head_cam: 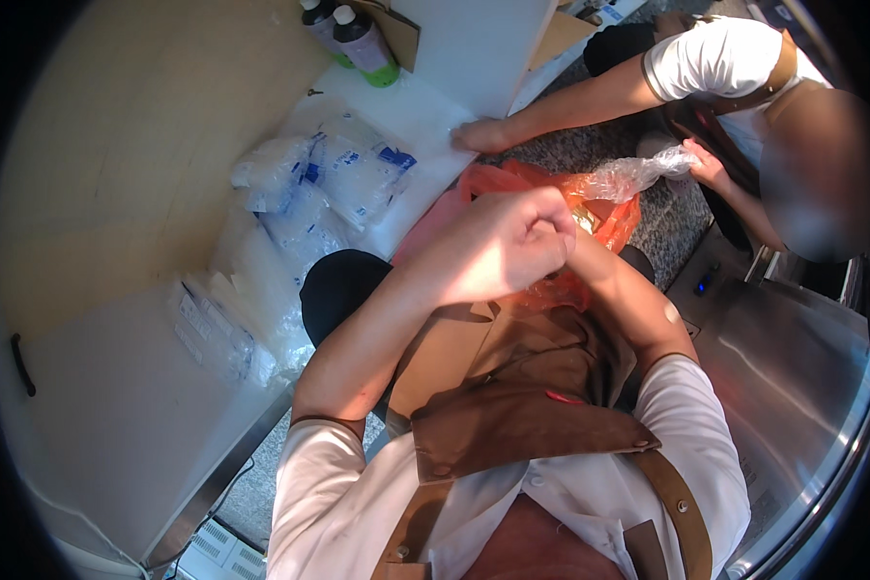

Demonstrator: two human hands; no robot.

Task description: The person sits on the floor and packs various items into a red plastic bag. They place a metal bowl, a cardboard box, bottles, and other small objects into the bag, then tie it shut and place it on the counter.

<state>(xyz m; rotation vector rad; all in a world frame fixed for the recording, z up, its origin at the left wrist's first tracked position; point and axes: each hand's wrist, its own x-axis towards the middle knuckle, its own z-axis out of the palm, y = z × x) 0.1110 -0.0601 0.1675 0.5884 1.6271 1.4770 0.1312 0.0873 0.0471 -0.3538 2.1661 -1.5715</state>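
My left hand is curled into a fist in front of my apron, and I see nothing in its fingers. My right forearm crosses in from the right and its wrist meets the left fist, which hides my right hand. Just beyond and below the hands is an orange-red plastic bag with something gold and shiny in it. A co-worker's hand grips a twist of clear plastic at the bag's right side. The co-worker's other hand rests at the white shelf's edge.
Crumpled clear plastic packaging with blue print lies on the white shelf at left. Two dark bottles with white caps stand behind it. A stainless steel appliance is close on my right, and a brown cardboard piece is at the back.
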